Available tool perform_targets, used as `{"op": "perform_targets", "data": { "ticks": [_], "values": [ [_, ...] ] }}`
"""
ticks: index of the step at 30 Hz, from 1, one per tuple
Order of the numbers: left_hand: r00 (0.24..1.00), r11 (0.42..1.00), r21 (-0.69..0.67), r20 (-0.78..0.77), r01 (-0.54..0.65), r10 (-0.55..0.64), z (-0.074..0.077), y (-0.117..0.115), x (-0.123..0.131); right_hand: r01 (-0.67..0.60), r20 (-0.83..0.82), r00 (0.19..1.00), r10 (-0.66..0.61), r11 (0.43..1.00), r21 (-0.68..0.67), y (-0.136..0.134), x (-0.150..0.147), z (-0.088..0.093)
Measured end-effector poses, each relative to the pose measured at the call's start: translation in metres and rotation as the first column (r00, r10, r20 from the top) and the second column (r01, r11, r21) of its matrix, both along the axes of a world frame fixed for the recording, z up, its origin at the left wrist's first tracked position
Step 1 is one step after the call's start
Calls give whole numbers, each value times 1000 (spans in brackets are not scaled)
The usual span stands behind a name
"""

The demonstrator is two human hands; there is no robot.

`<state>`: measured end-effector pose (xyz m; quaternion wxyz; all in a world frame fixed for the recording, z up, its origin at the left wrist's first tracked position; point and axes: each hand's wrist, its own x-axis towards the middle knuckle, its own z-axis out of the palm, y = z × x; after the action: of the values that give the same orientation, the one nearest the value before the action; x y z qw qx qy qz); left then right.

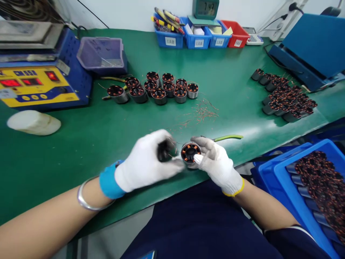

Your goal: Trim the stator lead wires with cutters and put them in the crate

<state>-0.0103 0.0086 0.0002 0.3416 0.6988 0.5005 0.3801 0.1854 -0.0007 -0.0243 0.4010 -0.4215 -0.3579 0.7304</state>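
My right hand (215,160), in a white glove with greyed fingertips, grips a motor stator (191,153) by its sides, the thumb on its rim. The stator is a round metal ring with copper windings and a black inside, its open face turned up. Just left of it, my left hand (149,160), also gloved, is curled with the thumb reaching toward the stator. Something dark and blurred lies within its fingers, with thin copper wire ends beside it; I cannot make out what it is. Behind my right hand lies a tool with a green handle (229,137).
Several stators (159,96) stand farther back, with copper wire scraps (206,109) nearby. More stators (285,95) are grouped at right; a blue crate (277,180) holds others. A yellow-and-blue control unit (40,86), a purple bin (102,54) and a white cylinder (33,122) stand left.
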Motion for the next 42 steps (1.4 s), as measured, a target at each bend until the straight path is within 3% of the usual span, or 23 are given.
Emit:
{"op": "perform_targets", "data": {
  "ticks": [2, 4, 6, 7, 8, 9, 11, 13, 14, 16, 18, 20, 24, 28, 30, 32, 34, 36, 37, 40, 42],
  "values": [
    [994, 996, 2, -65, 93, -93, -2, 0, 1, -24, 3, 1000, 24, 1000, 7, -1, 0, -1],
    [988, 995, 63, 135, -77, 68, -4, 3, 0, -29, 5, 1000, 29, 1000, 12, -1, 0, -2],
    [869, 945, 63, 417, -320, 266, -5, 10, -6, -18, 2, 1000, 18, 1000, 7, -1, 0, -3],
    [804, 923, 48, 510, -382, 306, -5, 13, -9, -13, 0, 1000, 13, 1000, 1, -1, 0, -3],
    [787, 923, 41, 538, -383, 303, -5, 16, -11, -8, -4, 1000, 8, 1000, -5, -1, -1, -3],
    [829, 942, 41, 488, -332, 271, -5, 18, -12, -9, -11, 1000, 9, 1000, -13, -1, -1, -2],
    [959, 987, 11, 236, -162, 155, -2, 16, -8, -16, -27, 1000, 15, 1000, -27, -1, -2, -1],
    [999, 997, -65, 27, -36, 38, 3, 9, 0, -17, -43, 999, 15, 999, -39, -1, -3, 1],
    [999, 996, -86, 13, -38, 40, 5, 5, 3, -12, -52, 999, 10, 999, -43, -2, -4, 1],
    [967, 985, -80, 197, -151, 164, 7, 0, 6, 10, -76, 997, -14, 999, -48, -3, -4, 0],
    [834, 951, -105, 458, -292, 307, 5, -1, 3, 42, -101, 994, -48, 997, -57, -3, -5, 0],
    [750, 929, -223, 549, -294, 369, 2, 0, 1, 65, -107, 992, -73, 995, -74, -3, -6, 1],
    [898, 868, -485, 331, -102, 290, 0, -3, 12, 12, -49, 999, -16, 996, -83, -6, -13, 6],
    [938, 844, -529, 243, -87, 249, 2, -4, 19, -236, 37, 971, 238, 971, -40, -10, -13, 10],
    [954, 828, -560, 226, -37, 195, 1, 0, 12, -385, 232, 901, 367, 922, 34, -10, -7, 11],
    [971, 808, -589, 202, 18, 125, 0, 4, 5, -503, 580, 742, 336, 851, 150, -7, 0, 14],
    [981, 788, -613, 184, 65, 63, -1, 7, 1, -614, 873, 473, 118, 755, 231, -5, 4, 15],
    [985, 771, -631, 172, 87, 29, -2, 9, 2, -699, 964, 244, -104, 671, 249, -3, 5, 14],
    [985, 766, -638, 168, 78, 40, -3, 9, 4, -722, 967, 187, -175, 643, 256, -2, 4, 13],
    [929, 814, -572, 237, -102, 283, -10, 15, 6, -744, 944, 202, -262, 586, 322, -1, 0, 6],
    [783, 830, -460, 369, -315, 501, -15, 20, 2, -746, 934, 235, -268, 567, 350, -1, -1, 4]
  ]
}}
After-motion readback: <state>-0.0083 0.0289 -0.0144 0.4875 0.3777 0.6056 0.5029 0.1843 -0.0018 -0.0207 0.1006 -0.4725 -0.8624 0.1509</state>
